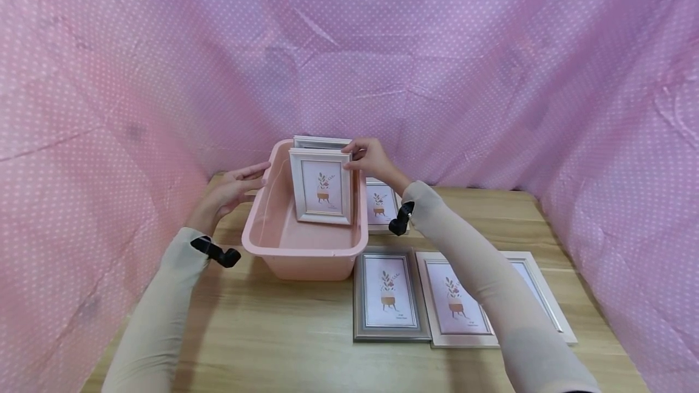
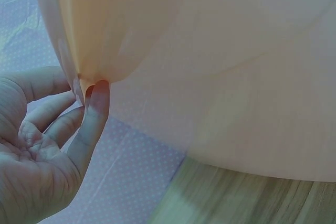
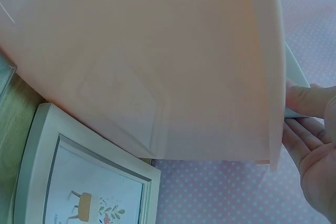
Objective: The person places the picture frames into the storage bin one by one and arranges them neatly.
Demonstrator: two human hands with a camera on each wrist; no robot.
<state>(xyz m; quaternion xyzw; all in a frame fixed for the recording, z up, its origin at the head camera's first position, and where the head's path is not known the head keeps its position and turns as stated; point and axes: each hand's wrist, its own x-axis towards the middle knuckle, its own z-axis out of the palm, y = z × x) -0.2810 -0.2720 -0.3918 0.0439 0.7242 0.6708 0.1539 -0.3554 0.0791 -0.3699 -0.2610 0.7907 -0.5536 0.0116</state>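
Note:
A pink plastic basin (image 1: 306, 252) stands on the table at mid-view. My left hand (image 1: 226, 193) holds its left rim; the left wrist view shows the thumb and a finger on either side of the rim (image 2: 73, 72). My right hand (image 1: 374, 159) pinches the upper right corner of a white picture frame (image 1: 322, 187), upright inside the basin with its plant picture facing me. Right behind it, the top edge of another picture frame (image 1: 322, 141) shows. In the right wrist view the basin wall hides most of the held frame, and the right hand (image 3: 315, 135) grips its pale corner.
Right of the basin lies a small pale picture frame (image 1: 382, 205), partly covered by the basin and right arm. Nearer me lie a grey-brown frame (image 1: 389, 296), a white frame (image 1: 453, 299) and another pale frame (image 1: 551, 296). Pink dotted cloth (image 1: 349, 77) surrounds the wooden table (image 1: 273, 344).

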